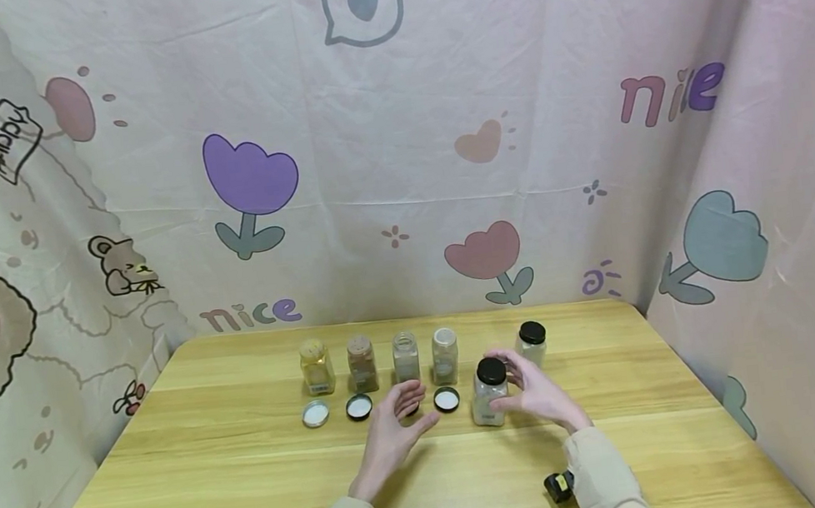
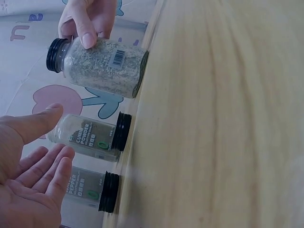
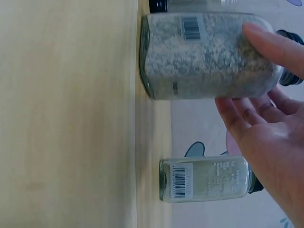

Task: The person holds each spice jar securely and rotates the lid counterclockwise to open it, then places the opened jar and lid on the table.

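Observation:
In the head view my right hand (image 1: 537, 394) grips a clear spice jar (image 1: 488, 402) with a black cap, upright over the table's middle right. Pale, flaky contents and a barcode label show on the jar (image 3: 209, 57) in the right wrist view, with the thumb across its upper side and fingers beneath. My left hand (image 1: 393, 431) is held to the left of that jar, thumb and fingers spread, nothing between them. Beyond the left hand (image 2: 31, 175) in the left wrist view are jars labelled cumin powder (image 2: 92, 135) and pepper (image 2: 85, 185).
A row of uncapped jars, a yellow one (image 1: 318, 371), a brown one (image 1: 363, 368) and two greyish ones (image 1: 446, 360), stands at the back. Loose lids (image 1: 316, 413) lie before them, one partly hidden by the left hand. Another black-capped jar (image 1: 533, 344) stands behind the right hand.

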Available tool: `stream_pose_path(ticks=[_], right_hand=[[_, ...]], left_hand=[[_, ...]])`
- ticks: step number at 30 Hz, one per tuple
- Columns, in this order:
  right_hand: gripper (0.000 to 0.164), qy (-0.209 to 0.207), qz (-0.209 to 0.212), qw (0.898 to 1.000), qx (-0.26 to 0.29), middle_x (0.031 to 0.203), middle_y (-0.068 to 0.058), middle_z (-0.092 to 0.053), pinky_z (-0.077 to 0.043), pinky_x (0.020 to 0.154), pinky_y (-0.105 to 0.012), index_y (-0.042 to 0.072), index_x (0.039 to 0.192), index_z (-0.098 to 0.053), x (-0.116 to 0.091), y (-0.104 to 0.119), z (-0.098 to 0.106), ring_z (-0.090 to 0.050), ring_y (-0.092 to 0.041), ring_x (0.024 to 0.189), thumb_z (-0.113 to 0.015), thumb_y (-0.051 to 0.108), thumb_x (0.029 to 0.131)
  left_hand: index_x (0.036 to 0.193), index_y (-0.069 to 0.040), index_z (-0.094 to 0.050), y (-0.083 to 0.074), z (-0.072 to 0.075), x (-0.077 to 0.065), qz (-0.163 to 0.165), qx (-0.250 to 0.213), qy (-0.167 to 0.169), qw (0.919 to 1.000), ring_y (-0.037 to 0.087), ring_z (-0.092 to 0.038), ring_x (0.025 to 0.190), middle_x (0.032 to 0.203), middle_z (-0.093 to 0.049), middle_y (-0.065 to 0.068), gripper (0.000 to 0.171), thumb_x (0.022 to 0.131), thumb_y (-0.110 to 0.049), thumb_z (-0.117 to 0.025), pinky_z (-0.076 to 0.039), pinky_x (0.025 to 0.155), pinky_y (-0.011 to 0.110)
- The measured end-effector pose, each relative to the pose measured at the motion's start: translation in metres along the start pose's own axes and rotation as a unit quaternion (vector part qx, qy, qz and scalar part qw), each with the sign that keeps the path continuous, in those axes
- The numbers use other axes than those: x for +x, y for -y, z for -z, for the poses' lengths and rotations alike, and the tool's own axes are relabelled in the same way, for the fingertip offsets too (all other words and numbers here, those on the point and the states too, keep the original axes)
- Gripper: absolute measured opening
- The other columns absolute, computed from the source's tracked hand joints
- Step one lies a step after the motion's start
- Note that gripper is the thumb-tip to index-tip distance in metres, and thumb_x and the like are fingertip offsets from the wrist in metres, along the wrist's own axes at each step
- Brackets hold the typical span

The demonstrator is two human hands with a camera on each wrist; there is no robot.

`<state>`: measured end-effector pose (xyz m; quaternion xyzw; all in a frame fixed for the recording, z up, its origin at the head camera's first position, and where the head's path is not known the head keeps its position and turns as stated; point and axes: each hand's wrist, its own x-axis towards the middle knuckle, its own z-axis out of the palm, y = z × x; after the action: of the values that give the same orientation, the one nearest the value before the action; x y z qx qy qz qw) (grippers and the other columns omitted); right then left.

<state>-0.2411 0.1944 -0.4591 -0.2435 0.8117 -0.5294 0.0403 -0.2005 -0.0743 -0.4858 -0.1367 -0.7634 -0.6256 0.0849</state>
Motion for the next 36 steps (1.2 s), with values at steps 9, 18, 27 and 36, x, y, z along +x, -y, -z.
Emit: stream_pose_path(ticks=[9,18,27,36], right_hand=[[0.079,0.039,0.028,0.999,0.01,0.142,-0.024,-0.053,-0.036,0.114,-0.012,-0.006,0.144,-0.041,-0.001,0.005,-0.008,-0.051,0.003,0.126,-0.082,0.007,0.077],[0.073,0.057,0.042,0.998,0.005,0.138,-0.021,-0.057,-0.039,0.113,-0.015,-0.002,0.14,-0.045,0.003,0.01,-0.023,-0.054,-0.005,0.127,-0.083,0.007,0.078],[0.069,0.08,0.049,0.995,-0.026,0.135,-0.016,-0.06,-0.044,0.115,-0.028,0.002,0.139,-0.048,0.01,0.022,-0.044,-0.057,-0.033,0.129,-0.083,0.013,0.08],[0.062,0.08,0.041,0.995,-0.042,0.121,-0.012,-0.065,-0.053,0.102,-0.03,0.004,0.129,-0.054,0.009,0.019,-0.044,-0.061,-0.022,0.112,-0.086,0.015,0.078]], left_hand=[[0.129,0.007,-0.057,-0.001,-0.001,0.0,0.003,-0.023,-0.002,0.9997,0.044,-0.063,0.12,0.128,-0.064,0.031,0.055,0.082,-0.008,-0.082,-0.052,0.107,0.046],[0.128,0.004,-0.059,0.0,-0.001,0.001,-0.003,-0.011,-0.014,0.9998,0.042,-0.065,0.118,0.126,-0.066,0.029,0.05,0.086,-0.012,-0.079,-0.053,0.106,0.044],[0.119,0.005,-0.064,-0.001,-0.001,0.003,-0.056,-0.03,-0.073,0.9953,0.014,-0.072,0.098,0.109,-0.073,0.021,0.031,0.093,-0.01,-0.071,-0.059,0.093,0.023],[0.114,-0.001,-0.068,-0.004,0.0,0.003,-0.092,-0.034,-0.086,0.9915,0.013,-0.071,0.096,0.104,-0.074,0.013,0.024,0.091,-0.008,-0.073,-0.06,0.092,0.024]])
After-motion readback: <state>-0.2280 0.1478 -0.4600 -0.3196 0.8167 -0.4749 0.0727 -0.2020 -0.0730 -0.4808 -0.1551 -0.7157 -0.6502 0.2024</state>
